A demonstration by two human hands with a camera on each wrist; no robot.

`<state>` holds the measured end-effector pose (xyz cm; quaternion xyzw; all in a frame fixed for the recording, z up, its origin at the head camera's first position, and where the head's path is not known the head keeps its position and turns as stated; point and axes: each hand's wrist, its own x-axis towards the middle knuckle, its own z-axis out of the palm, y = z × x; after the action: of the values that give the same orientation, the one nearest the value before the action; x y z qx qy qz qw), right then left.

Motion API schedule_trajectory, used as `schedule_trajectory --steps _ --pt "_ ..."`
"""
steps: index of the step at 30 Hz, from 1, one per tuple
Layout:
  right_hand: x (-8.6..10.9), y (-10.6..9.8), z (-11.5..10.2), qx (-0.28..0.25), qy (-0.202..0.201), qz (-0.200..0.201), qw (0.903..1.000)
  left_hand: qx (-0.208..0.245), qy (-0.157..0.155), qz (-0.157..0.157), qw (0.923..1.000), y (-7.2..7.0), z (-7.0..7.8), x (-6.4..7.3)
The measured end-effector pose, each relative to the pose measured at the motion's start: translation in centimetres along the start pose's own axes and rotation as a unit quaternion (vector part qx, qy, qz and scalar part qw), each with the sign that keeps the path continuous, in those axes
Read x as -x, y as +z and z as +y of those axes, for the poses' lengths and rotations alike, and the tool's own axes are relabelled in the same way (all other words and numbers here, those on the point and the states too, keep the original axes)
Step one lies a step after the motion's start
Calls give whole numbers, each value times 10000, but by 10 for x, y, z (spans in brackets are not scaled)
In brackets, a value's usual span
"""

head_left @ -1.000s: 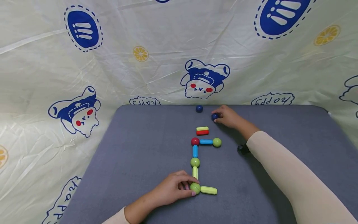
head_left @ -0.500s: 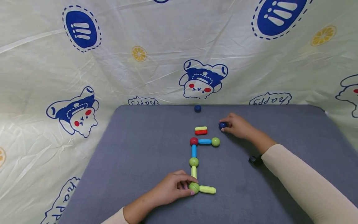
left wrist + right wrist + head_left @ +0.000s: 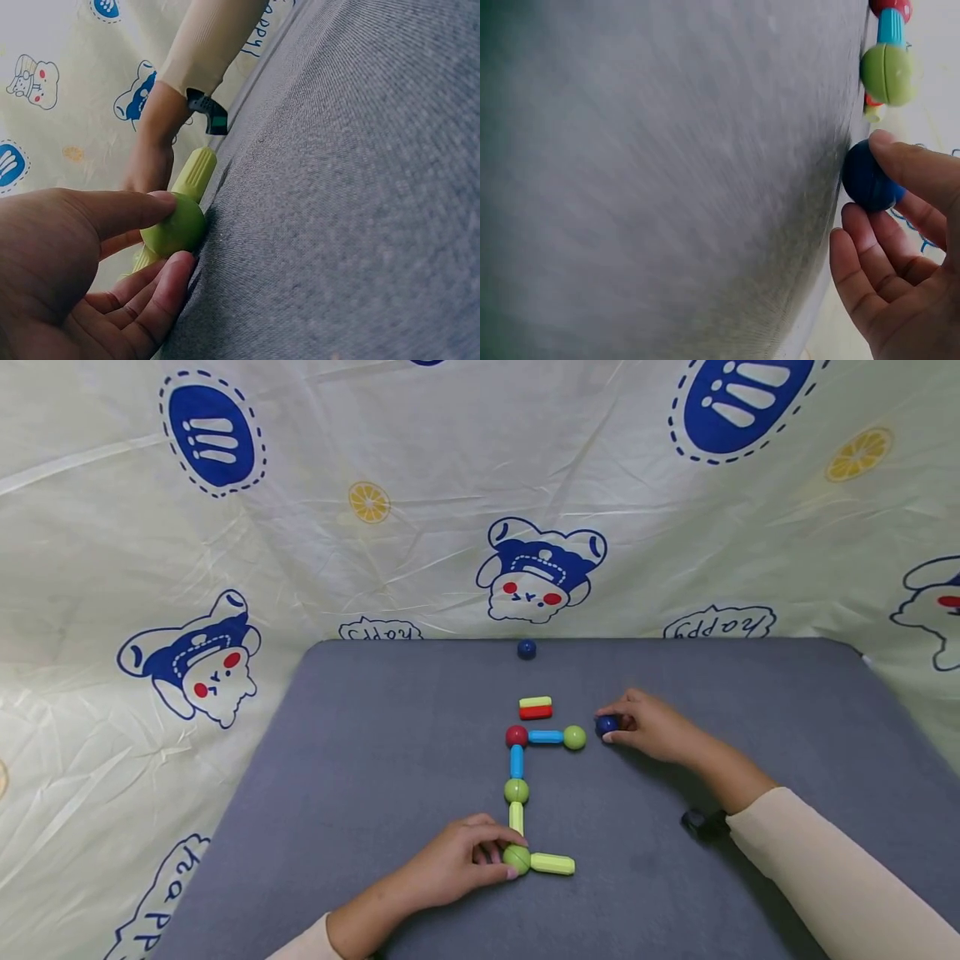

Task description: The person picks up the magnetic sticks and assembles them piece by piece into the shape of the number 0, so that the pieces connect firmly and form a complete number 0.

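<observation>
Pinched between thumb and fingertips of the right hand (image 3: 651, 727): a dark blue ball (image 3: 607, 725), just beside the green end ball (image 3: 574, 737) of a joined chain, yet apart from it. Cannot tell whether lifted or touching the table. Probably light, hard and smooth, so a little slippery and quick to roll if let go; hardly fragile, by the look of it. Best taken at the widest girth, thumb opposite fingertips, with modest pressure.

Next outward, from the green end ball: blue rod (image 3: 546, 737), red ball (image 3: 517, 737), second blue rod (image 3: 517, 762), middle green ball (image 3: 516, 791), upright yellow-green rod (image 3: 516, 817), lower green ball (image 3: 517, 859). Pinched at that lower ball by thumb and fingers of the left hand (image 3: 465, 858), with a side yellow-green rod (image 3: 552, 864) jutting rightward. Likely stiff along the rods, weaker at the joints; steadier held by a ball.

Beyond the chain, side by side: yellow rod (image 3: 536, 702) and red rod (image 3: 536, 712). Near the back edge of the grey table (image 3: 375, 735), another blue ball (image 3: 527, 649)
</observation>
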<state>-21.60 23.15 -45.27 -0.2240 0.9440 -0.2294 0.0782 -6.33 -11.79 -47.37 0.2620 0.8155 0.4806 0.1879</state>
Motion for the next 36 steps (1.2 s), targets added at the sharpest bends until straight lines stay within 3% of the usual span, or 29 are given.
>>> schedule_trajectory --steps 12,21,30,36 --pt "39 9 -24 -346 -197 -224 9990 -2 -65 -3 10000 1 0 0" --pt "66 21 -42 -749 -316 -635 9947 -63 -151 -17 9999 1 1 0" --pt "87 31 -62 -1276 -407 -1427 9807 -46 -180 -13 9998 1 3 0" --pt "99 36 -71 -1675 -596 -1572 9714 55 -102 21 9999 2 2 -1"
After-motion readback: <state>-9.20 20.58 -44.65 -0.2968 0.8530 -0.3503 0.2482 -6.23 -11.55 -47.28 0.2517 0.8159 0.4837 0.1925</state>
